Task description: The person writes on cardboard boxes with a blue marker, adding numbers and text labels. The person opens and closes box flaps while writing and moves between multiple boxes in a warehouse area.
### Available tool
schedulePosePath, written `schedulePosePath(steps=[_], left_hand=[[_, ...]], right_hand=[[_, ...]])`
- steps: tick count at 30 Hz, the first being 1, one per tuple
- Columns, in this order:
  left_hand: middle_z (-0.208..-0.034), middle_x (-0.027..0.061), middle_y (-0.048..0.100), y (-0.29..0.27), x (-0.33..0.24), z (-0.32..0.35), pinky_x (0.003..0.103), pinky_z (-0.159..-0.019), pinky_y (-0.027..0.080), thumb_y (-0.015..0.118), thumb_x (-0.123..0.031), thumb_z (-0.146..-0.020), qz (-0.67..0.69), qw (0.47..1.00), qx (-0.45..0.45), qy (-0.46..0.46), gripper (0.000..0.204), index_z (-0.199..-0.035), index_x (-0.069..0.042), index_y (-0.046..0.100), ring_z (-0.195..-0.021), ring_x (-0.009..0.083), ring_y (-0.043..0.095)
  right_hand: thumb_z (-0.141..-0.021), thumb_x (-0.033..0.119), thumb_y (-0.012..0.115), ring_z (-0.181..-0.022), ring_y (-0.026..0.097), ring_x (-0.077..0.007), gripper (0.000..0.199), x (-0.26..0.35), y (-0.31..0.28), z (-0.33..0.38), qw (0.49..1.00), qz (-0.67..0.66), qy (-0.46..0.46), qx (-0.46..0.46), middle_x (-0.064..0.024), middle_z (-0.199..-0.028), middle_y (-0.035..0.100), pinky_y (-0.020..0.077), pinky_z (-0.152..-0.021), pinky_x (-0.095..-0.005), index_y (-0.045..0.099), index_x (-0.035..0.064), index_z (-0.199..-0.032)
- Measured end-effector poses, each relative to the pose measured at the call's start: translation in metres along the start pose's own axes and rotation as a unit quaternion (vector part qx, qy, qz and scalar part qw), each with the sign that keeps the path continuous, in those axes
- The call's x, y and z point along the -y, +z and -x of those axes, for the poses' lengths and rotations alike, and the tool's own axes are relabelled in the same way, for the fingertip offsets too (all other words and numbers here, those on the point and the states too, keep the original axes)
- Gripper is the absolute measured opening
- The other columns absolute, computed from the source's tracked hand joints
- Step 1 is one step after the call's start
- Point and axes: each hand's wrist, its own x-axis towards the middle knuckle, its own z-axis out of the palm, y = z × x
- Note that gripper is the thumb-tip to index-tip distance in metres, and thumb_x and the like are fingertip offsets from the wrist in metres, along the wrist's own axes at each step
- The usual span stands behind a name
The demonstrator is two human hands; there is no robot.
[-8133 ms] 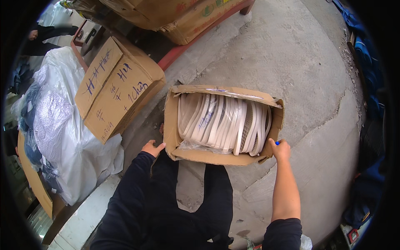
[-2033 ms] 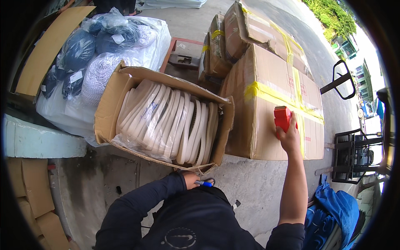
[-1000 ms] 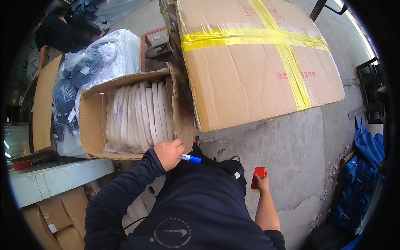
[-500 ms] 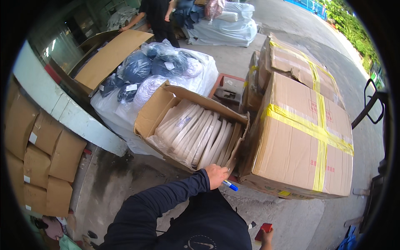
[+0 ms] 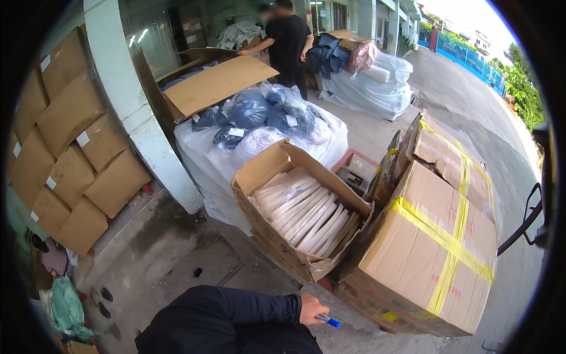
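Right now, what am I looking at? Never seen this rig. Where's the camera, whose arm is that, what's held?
There is no machine here. The one current picture comes from a wide fisheye camera worn on a person's head, looking down and forward, so straight edges bend near the rim.

The dark sleeve at the bottom is the wearer's own left arm. The left hand is closed around a blue pen. The right hand is out of view.

In front, on the concrete floor, stands an open cardboard box packed with white bundles standing on edge. To its right sits a sealed carton strapped with yellow tape. Behind lie bagged goods on white plastic wrap, and flat cartons are stacked at the left. Further back, another person in black works at a separate pile.
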Motion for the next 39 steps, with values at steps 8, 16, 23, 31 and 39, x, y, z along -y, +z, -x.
schedulePosePath(steps=[8,16,23,31,39], left_hand=[[-0.103,0.0225,0.067,0.127,-0.025,-0.051,0.051,-0.079,0.053,0.052,-0.007,-0.09,0.152,0.94,-0.085,0.293,0.064,-0.152,-0.01,0.036,-0.091,0.0439,0.067],[-0.089,0.0215,0.065,0.17,-0.121,-0.106,0.049,-0.075,0.051,0.061,-0.015,-0.093,0.14,0.939,0.111,0.295,0.058,-0.149,-0.012,0.05,-0.085,0.0427,0.064],[-0.096,0.0146,0.065,0.255,-0.314,-0.169,0.045,-0.076,0.054,0.06,-0.021,-0.095,0.005,0.93,0.255,0.264,0.048,-0.142,-0.021,0.059,-0.087,0.035,0.066],[-0.1,0.0164,0.068,0.297,-0.489,-0.298,0.041,-0.078,0.055,0.064,-0.016,-0.09,0.036,0.936,0.192,0.293,0.036,-0.126,-0.008,0.062,-0.088,0.0342,0.068],[-0.1,0.0145,0.069,0.332,-0.492,-0.457,0.039,-0.081,0.054,0.07,-0.019,-0.087,0.168,0.962,-0.009,0.214,0.027,-0.112,-0.007,0.068,-0.091,0.033,0.069]], right_hand=[[-0.088,0.037,0.078,-0.093,0.068,-0.0208,0.053,0.062,-0.012,0.031,0.993,0.02,0.114,-0.007,-0.0139,-0.109,0.07,0.0587,-0.075,-0.0394,0.061,0.0007,-0.122],[-0.088,0.037,0.078,-0.089,0.069,-0.0216,0.052,-0.008,-0.085,0.063,0.988,-0.056,0.136,-0.036,-0.0134,-0.105,0.071,0.0591,-0.073,-0.0396,0.062,0.0014,-0.122],[-0.087,0.037,0.079,-0.086,0.069,-0.0222,0.052,-0.132,-0.209,0.186,0.942,-0.233,0.182,-0.162,-0.013,-0.102,0.071,0.0595,-0.071,-0.0399,0.063,0.0019,-0.122],[-0.086,0.036,0.079,-0.082,0.07,-0.023,0.051,-0.211,-0.329,0.331,0.857,-0.417,0.24,-0.186,-0.0125,-0.098,0.072,0.0599,-0.068,-0.0401,0.064,0.0026,-0.121],[-0.088,0.028,0.075,-0.063,0.067,-0.0236,0.029,-0.142,-0.565,0.154,0.912,-0.268,0.269,-0.155,-0.008,-0.077,0.069,0.0583,-0.057,-0.041,0.071,0.0067,-0.107]])
